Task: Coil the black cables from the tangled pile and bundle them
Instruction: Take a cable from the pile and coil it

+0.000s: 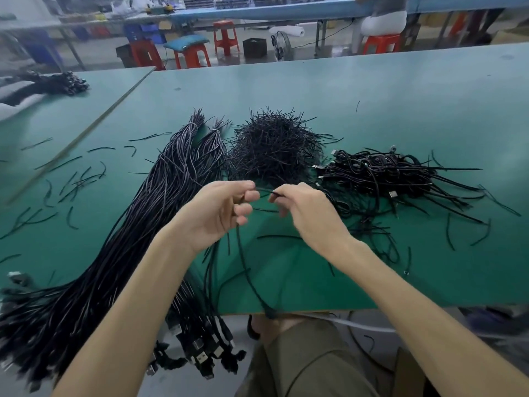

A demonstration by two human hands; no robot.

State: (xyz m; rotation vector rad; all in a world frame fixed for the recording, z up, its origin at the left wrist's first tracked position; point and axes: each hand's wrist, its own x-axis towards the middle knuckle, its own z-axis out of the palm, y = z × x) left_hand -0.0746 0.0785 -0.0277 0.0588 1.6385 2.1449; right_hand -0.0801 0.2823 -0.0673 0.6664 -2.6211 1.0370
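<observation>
left hand point(226, 209): fingers curled round one black cable point(243, 259), lifted clear of the table point(400, 90).
right hand point(305, 209): thumb and fingertips pinch the thin strand running between the two hands. I read it as the same cable (blurred, could be a tie).
cable run: it drops from the left hand and crosses the near table edge. The plug end point(270, 313) dangles just past that edge.
handling: I judge it light, thin and limp with a little spring. Loops should open again unless pinched at the crossing. The jacket looks smooth, so it may slide through loose fingers.
where to hold: I'd keep the pinch near the free end and feed the slack through the left hand, never hauling on the plug.
long-cable pile point(137, 224): just left of the left hand, plugs hanging over the near edge.
tie heap point(272, 150): behind both hands.
coiled bundles point(383, 173): beyond the right hand, to the right.
</observation>
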